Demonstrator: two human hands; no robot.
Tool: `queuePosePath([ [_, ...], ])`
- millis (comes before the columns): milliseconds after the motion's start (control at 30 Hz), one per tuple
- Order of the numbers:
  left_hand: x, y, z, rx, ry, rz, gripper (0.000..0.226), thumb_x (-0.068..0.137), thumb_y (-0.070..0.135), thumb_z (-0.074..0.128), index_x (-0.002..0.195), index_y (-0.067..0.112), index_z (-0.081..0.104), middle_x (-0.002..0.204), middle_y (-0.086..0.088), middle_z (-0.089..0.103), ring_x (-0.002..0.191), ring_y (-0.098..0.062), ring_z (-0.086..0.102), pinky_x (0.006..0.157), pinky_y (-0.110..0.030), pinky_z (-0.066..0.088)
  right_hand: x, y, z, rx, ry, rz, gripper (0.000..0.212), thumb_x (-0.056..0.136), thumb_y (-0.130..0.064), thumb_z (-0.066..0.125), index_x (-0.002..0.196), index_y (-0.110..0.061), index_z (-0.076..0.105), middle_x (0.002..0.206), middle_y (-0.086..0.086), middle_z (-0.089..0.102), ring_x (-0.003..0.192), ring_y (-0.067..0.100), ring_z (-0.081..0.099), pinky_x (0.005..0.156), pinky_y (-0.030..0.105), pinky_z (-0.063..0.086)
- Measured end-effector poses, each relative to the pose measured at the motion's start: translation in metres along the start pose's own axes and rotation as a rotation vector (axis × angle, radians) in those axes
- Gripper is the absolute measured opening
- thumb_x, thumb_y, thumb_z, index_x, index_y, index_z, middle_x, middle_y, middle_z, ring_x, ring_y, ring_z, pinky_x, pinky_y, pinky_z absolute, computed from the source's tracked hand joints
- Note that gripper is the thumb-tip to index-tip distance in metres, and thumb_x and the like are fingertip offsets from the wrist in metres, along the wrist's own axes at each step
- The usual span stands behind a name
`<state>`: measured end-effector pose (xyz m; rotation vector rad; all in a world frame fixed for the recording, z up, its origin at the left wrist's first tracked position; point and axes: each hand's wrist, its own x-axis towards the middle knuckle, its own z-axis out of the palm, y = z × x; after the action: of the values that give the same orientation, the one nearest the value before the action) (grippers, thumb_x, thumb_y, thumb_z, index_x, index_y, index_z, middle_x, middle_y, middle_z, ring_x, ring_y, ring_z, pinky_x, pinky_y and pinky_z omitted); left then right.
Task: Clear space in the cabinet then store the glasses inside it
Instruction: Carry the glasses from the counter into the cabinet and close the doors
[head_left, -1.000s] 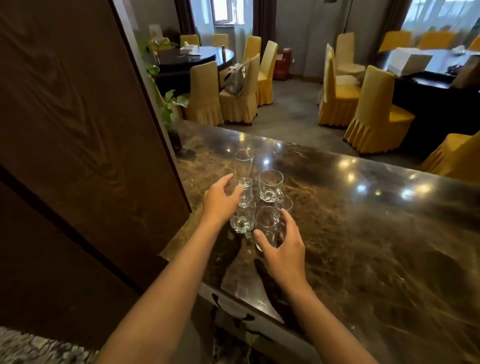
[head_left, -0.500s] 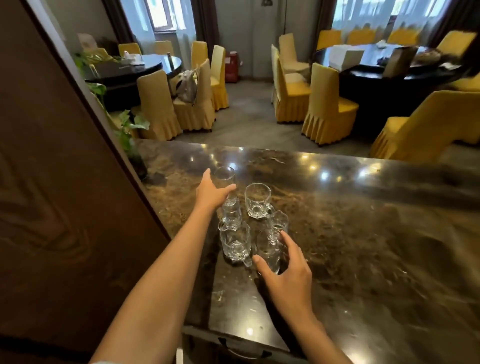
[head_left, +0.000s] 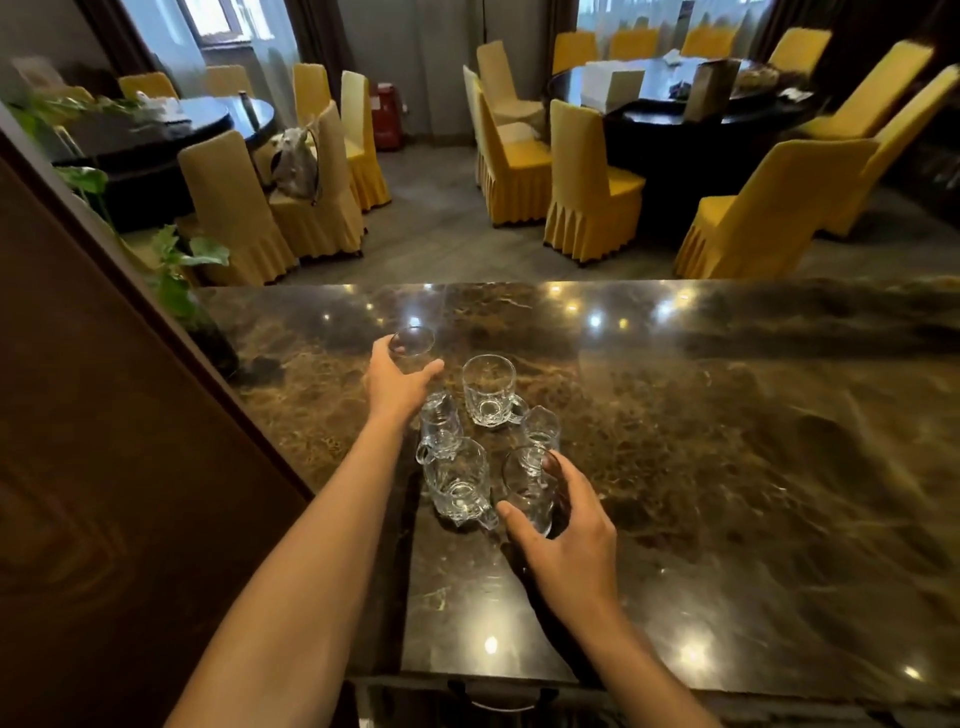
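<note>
Several clear glasses stand grouped on a dark marble counter (head_left: 727, 467). My left hand (head_left: 397, 387) is wrapped around a tall tumbler (head_left: 411, 345) at the far left of the group. My right hand (head_left: 563, 540) grips a glass (head_left: 527, 488) at the near right. Between them stand a handled mug (head_left: 489, 392), a small mug (head_left: 440, 423), a larger mug (head_left: 460, 486) and a small glass (head_left: 541, 428). A dark wooden cabinet panel (head_left: 119, 467) rises on the left.
A metal handle (head_left: 501, 701) shows under the counter's near edge. A green plant (head_left: 176, 270) sits at the counter's far left corner. Beyond the counter are round dark tables (head_left: 675, 114) and yellow covered chairs (head_left: 592, 182).
The view has tilted and shifted. My left hand reached farther and closed on the far tumbler. My right hand has tightened around the near glass.
</note>
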<state>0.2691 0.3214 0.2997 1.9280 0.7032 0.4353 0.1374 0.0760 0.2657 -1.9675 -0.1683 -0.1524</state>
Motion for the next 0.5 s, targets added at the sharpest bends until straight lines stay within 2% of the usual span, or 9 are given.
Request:
queuePosePath([
  [100,0.0,-0.001,-0.003,0.012,0.024,0.021,0.074,0.075,0.035,0.088,0.137,0.021,0.052,0.132,-0.001,0.062,0.126,-0.024,0.052,0.1,-0.038,0.045,-0.002,0.001,0.001,0.038,0.014,0.02,0.076,0.076,-0.046,0.085,0.142,-0.03,0.052,0.132,-0.018,0.062,0.123,-0.004,0.056,0.102,0.018,0.048],
  [200,-0.001,0.006,-0.009,0.018,0.043,0.062,0.076,0.073,0.035,0.089,0.139,0.02,0.053,0.132,-0.002,0.063,0.126,-0.026,0.054,0.106,-0.046,0.047,-0.003,0.001,0.0,0.086,0.017,0.049,0.076,0.075,-0.047,0.084,0.142,-0.032,0.052,0.131,-0.021,0.062,0.122,-0.004,0.057,0.102,0.025,0.051],
  [300,-0.007,0.023,-0.019,-0.029,0.071,0.139,0.075,0.073,0.036,0.089,0.137,0.02,0.055,0.127,-0.001,0.065,0.119,-0.026,0.059,0.103,-0.049,0.05,-0.005,0.001,-0.005,0.123,0.017,0.06,0.075,0.076,-0.048,0.084,0.142,-0.035,0.052,0.128,-0.024,0.062,0.121,-0.006,0.058,0.102,0.023,0.051],
  [400,-0.028,0.049,-0.031,-0.114,0.106,0.234,0.077,0.072,0.039,0.089,0.138,0.02,0.054,0.128,0.001,0.065,0.118,-0.02,0.062,0.103,-0.046,0.052,-0.007,0.0,-0.014,0.206,0.009,0.065,0.074,0.076,-0.045,0.085,0.141,-0.031,0.054,0.125,-0.02,0.065,0.119,-0.002,0.061,0.103,0.025,0.052],
  [500,-0.068,0.072,-0.043,-0.231,0.092,0.321,0.076,0.069,0.042,0.09,0.135,0.026,0.056,0.125,0.006,0.066,0.116,-0.014,0.065,0.098,-0.042,0.057,-0.009,-0.001,-0.028,0.249,0.01,0.051,0.075,0.075,-0.044,0.085,0.141,-0.029,0.055,0.126,-0.02,0.065,0.12,-0.001,0.061,0.105,0.028,0.052],
])
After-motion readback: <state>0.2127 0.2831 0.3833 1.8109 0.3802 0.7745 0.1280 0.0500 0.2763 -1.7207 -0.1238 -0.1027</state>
